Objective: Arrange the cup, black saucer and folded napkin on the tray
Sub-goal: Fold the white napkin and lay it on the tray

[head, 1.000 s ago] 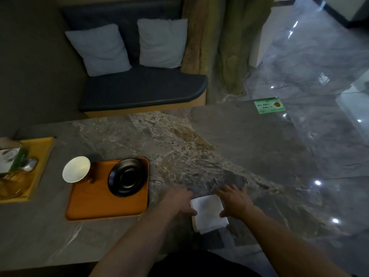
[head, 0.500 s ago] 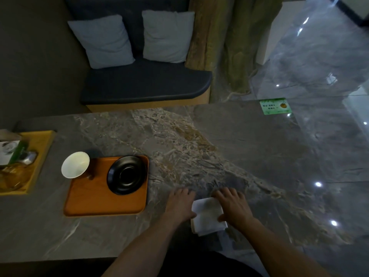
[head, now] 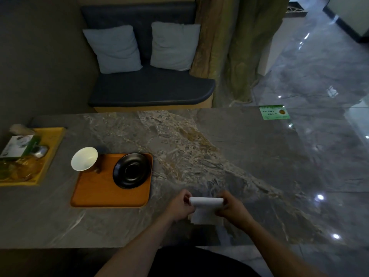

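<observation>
Head view looks down on a grey marbled bench where 2 bare hands work a white napkin. His left hand pinches the napkin's left end and the right hand pinches the right end, both closed on it, with the far edge rolled or folded over into a tube while the rest lies flat on the bench. To the left, apart from the napkin, sits an orange tray. A black saucer rests in its far right corner. A white cup stands at the tray's far left corner, overlapping the rim. Further left is a yellow tray holding bottles and a small box.
</observation>
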`<state>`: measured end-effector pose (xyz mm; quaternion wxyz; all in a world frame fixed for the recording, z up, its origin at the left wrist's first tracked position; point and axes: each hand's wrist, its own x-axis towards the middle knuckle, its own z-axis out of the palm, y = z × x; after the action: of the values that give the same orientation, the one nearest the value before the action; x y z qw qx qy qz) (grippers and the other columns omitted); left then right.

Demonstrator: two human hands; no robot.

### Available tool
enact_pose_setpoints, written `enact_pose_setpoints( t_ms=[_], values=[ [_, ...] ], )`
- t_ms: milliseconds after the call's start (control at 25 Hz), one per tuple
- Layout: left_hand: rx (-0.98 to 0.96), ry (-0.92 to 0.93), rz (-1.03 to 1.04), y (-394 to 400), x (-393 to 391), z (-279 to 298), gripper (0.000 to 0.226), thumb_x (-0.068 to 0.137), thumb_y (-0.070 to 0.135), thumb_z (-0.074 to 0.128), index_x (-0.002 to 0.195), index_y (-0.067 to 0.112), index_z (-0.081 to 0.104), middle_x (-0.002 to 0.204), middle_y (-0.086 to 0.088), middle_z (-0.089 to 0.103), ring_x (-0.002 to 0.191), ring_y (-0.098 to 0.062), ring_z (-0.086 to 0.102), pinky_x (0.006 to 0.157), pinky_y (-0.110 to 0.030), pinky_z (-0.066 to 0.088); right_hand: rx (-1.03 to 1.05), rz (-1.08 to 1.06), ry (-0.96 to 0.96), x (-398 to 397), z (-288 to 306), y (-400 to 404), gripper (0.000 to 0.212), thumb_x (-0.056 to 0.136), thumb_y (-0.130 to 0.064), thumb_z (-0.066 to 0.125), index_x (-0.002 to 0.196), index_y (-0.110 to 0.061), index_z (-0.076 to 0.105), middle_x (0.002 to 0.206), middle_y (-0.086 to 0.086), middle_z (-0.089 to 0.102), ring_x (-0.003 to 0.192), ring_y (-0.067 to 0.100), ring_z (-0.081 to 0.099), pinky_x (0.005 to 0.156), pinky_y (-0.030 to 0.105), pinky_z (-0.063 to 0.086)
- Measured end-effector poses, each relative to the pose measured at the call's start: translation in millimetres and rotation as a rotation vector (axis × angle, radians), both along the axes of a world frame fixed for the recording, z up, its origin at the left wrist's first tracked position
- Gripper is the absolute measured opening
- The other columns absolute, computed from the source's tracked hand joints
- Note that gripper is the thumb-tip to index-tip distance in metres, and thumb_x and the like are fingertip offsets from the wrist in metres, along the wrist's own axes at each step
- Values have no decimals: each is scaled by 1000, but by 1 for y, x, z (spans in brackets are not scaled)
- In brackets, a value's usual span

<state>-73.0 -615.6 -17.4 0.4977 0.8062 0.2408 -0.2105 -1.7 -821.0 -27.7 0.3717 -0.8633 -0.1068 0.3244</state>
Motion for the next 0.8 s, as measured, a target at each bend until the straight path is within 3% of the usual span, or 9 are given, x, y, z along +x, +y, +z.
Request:
enact_pose_setpoints(
  t_ms=[120, 200, 320, 480, 600, 800],
  values=[
    [-175, -50, 152, 5, -12, 12, 27, 85, 3, 69, 106, 11, 53, 98, -10, 59, 88, -21, 56, 64, -24, 47, 203, -94, 157, -4, 7, -2, 32, 78, -5, 73, 101, -19, 55, 102, 8, 64, 89, 20, 64, 69, 36, 56],
    [-321, -72, 275, 6, -22, 20, 24, 89, 8, 65, 110, 11, 54, 101, -9, 61, 89, -21, 58, 66, -33, 49, 309, -128, 241, -8, 15, -1, 34, 82, -12, 72, 106, -30, 55, 109, 4, 62, 94, 18, 65, 65, 27, 57],
    [-461, -149, 450, 6, -39, 29, 26, 92, 10, 62, 116, 11, 54, 113, -14, 62, 101, -28, 59, 77, -43, 47, 419, -201, 277, -16, 24, 8, 36, 83, -14, 71, 104, -39, 56, 113, 3, 63, 98, 20, 64, 66, 28, 57],
    [-405, -236, 521, 13, -53, 41, 26, 92, 13, 62, 117, 14, 55, 115, -14, 63, 103, -26, 60, 77, -35, 49, 484, -242, 297, -28, 31, 29, 38, 85, -12, 70, 103, -42, 55, 113, 4, 64, 102, 27, 63, 78, 49, 59],
    [-322, -287, 525, 22, -61, 49, 22, 93, 13, 62, 114, 20, 56, 110, -12, 65, 99, -24, 61, 78, -34, 49, 484, -279, 280, -38, 40, 45, 37, 86, -10, 69, 105, -38, 52, 114, 5, 63, 100, 24, 62, 72, 43, 58],
    [-297, -321, 581, 41, -73, 58, 22, 91, 15, 64, 111, 22, 59, 98, -3, 66, 91, -17, 63, 70, -26, 49, 508, -277, 239, -47, 55, 70, 38, 86, -8, 68, 104, -37, 51, 110, -1, 61, 98, 22, 61, 74, 48, 59]
  ],
)
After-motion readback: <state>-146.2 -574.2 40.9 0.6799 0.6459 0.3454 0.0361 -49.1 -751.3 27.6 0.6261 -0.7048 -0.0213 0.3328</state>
